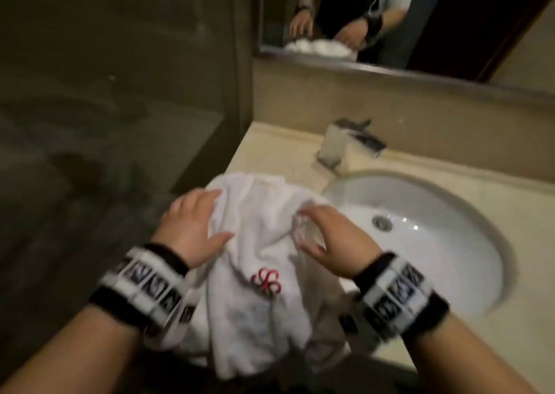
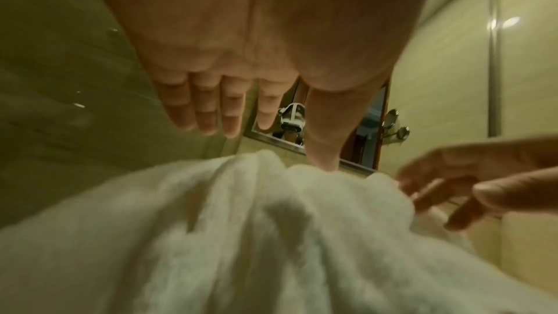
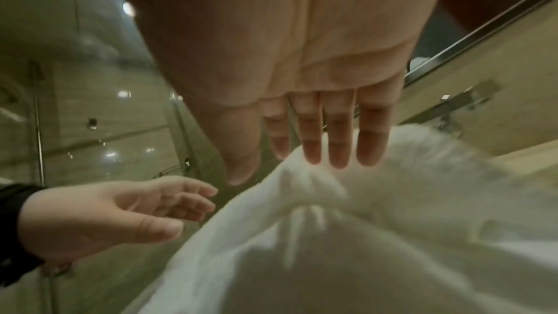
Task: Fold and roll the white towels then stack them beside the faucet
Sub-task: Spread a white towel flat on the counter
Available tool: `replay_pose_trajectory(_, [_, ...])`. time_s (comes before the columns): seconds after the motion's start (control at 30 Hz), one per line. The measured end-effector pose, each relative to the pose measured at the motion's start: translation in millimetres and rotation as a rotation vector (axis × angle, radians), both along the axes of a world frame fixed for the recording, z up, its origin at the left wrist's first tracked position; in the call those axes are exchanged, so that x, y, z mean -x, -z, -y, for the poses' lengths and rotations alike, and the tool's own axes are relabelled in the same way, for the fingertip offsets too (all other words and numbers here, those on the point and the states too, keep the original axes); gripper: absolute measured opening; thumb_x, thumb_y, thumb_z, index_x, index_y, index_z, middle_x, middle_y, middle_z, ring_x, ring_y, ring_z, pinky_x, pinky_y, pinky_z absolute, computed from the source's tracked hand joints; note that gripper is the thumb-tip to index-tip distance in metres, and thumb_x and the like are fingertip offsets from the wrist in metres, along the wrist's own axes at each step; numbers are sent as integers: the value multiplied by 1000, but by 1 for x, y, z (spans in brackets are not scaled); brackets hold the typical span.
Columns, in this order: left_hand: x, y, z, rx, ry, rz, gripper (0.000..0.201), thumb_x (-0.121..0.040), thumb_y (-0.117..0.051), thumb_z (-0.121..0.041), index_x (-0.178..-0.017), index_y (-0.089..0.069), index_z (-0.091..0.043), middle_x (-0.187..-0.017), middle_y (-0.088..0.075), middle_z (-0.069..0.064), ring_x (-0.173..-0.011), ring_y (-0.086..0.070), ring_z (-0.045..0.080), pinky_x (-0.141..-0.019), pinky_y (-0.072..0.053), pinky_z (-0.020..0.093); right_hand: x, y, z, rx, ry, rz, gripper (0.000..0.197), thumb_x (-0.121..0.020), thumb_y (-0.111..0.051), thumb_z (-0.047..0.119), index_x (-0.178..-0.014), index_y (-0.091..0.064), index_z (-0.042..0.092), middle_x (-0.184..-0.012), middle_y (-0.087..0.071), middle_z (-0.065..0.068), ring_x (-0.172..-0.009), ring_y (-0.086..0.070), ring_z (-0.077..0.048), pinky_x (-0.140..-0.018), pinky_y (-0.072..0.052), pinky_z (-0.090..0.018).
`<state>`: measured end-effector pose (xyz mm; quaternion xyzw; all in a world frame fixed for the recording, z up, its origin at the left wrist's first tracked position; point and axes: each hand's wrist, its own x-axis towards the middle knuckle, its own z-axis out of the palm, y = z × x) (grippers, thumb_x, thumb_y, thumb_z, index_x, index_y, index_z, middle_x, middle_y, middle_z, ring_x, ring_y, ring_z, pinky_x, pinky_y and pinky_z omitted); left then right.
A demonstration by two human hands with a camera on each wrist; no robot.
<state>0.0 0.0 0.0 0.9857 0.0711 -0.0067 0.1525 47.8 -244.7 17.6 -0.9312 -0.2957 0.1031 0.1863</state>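
A white towel point(image 1: 255, 258) is lying crumpled on the near left part of the vanity counter point(image 1: 288, 156), its near end hanging over the front edge and a red embroidered emblem point(image 1: 265, 279) facing up. The towel is sitting just left of the sink basin point(image 1: 420, 243), with the faucet point(image 1: 351, 141) at the far side, well apart from it. No fold or roll is showing yet; judged from this, the task is at its opening stage, with the cloth being spread out.

The left hand point(image 1: 192, 225) is resting on the towel's left portion with fingers straight and spread, apparently pinning it so it does not slide. The right hand point(image 1: 327, 237) is hovering at the bunched right edge, fingers extended and parted, thumb apart from them; the wrist views are showing nothing clamped in either hand. It is probably reaching to catch that edge and draw it flat.

The mirror point(image 1: 390, 18) above is reflecting both hands and the towel.
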Motion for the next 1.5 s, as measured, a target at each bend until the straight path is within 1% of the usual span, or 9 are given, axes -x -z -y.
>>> replay_pose_trajectory(0.13, [-19,18,-2,19,-35,-139,76,-78,-64,-41,-141,-27,-17,-141,-37,16,-128,-35,36,-109,-29,41,-16,17,-45,58,45,-4,69,-74,-68,46,-132,-42,19,-136,-44,-8,-124,-44,-27,-100,-37,-36])
replay_pose_trajectory(0.33, [-34,4,2,225,49,30,34,-85,-59,-24,-117,-52,-15,-114,-61,7,-103,-55,28,-86,-42,32,-25,22,-48,55,167,56,35,-79,-64,33,-110,-56,19,-111,-54,-6,-106,-52,-27,-90,-42,-36])
replay_pose_trajectory(0.5, [-33,-55,25,854,365,132,25,-77,-65,-20,-99,-55,-24,-95,-58,-9,-91,-57,10,-88,-46,23,-19,1,-29,-297,76,-52,106,-60,-81,43,-143,-22,14,-147,-30,-9,-133,-30,-18,-108,-24,-28])
replay_pose_trajectory(0.73, [-30,-57,39,886,380,181,57,-72,-73,-30,-120,-41,-20,-109,-52,-3,-104,-51,8,-92,-41,17,-10,-19,-31,-428,294,-37,31,-88,-55,11,-117,-61,15,-120,-62,-6,-112,-54,-21,-86,-37,-23])
replay_pose_trajectory(0.9, [-21,-39,50,533,491,-77,84,-70,-76,-36,-138,-31,-19,-134,-43,-3,-122,-42,10,-96,-32,15,-1,-72,26,-796,354,-25,41,-88,-47,-4,-102,-58,33,-101,-63,14,-103,-55,-10,-96,-46,-34])
replay_pose_trajectory(1.0, [-27,-49,104,661,547,-81,57,-72,-69,-31,-125,-50,-21,-124,-58,0,-111,-54,10,-94,-44,24,12,-104,79,-957,360,-40,47,-86,-44,-8,-80,-66,33,-73,-70,22,-78,-64,3,-77,-53,-21])
replay_pose_trajectory(1.13, [-34,-63,209,953,633,-135,34,-82,-65,-9,-90,-56,-41,-91,-63,-19,-76,-59,-13,-76,-48,7,41,-139,178,-990,437,63,36,-75,-49,8,-70,-72,35,-69,-70,22,-72,-65,6,-68,-52,-13])
replay_pose_trajectory(1.33, [-37,-59,382,944,725,-294,20,-82,-66,-17,-78,-61,-36,-70,-66,-22,-65,-59,-8,-72,-49,15,62,-141,357,-763,680,185,28,-92,-48,3,-80,-57,27,-61,-66,29,-63,-60,12,-65,-49,-8])
replay_pose_trajectory(1.5, [-59,-38,470,608,662,-299,29,-83,-64,-27,-110,-60,-18,-103,-63,5,-91,-57,21,-83,-44,32,37,-91,461,-412,850,87,10,-91,-55,20,-85,-63,21,-86,-65,5,-79,-57,0,-72,-45,-22])
